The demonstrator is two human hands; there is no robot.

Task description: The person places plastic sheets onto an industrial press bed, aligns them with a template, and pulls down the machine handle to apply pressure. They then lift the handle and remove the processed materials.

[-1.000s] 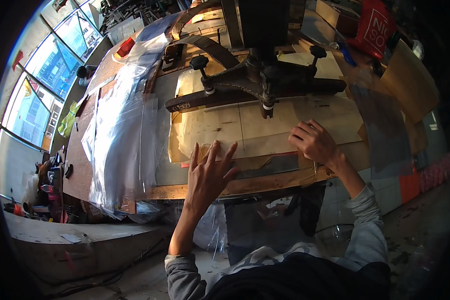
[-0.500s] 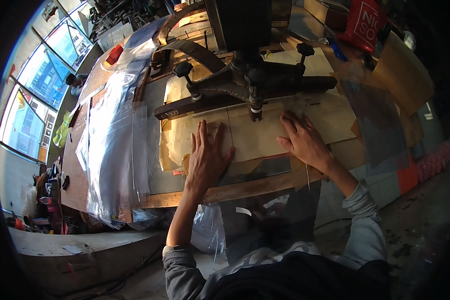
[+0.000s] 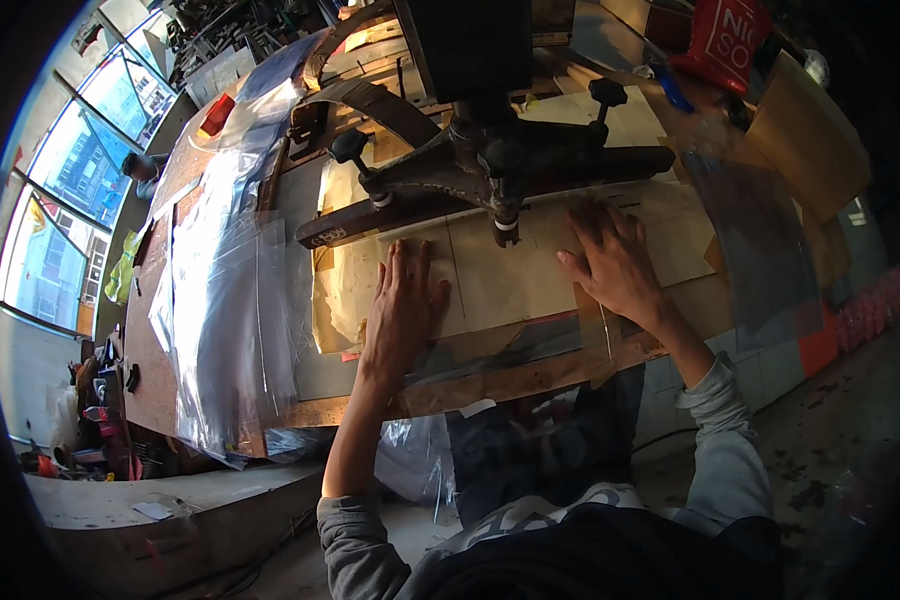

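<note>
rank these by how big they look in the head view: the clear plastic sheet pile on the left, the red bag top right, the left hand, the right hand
1. Clear plastic sheet pile, by far the largest.
2. and 3. Left hand and right hand, both flat on the tan sheet; they look alike, so no ranking between them.
4. Red bag, partly cut by the frame, so unsure.

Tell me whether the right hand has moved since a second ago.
Yes. The right hand went forward from the bench's near edge and now lies flat, fingers spread, just below the dark metal press arm.
</note>
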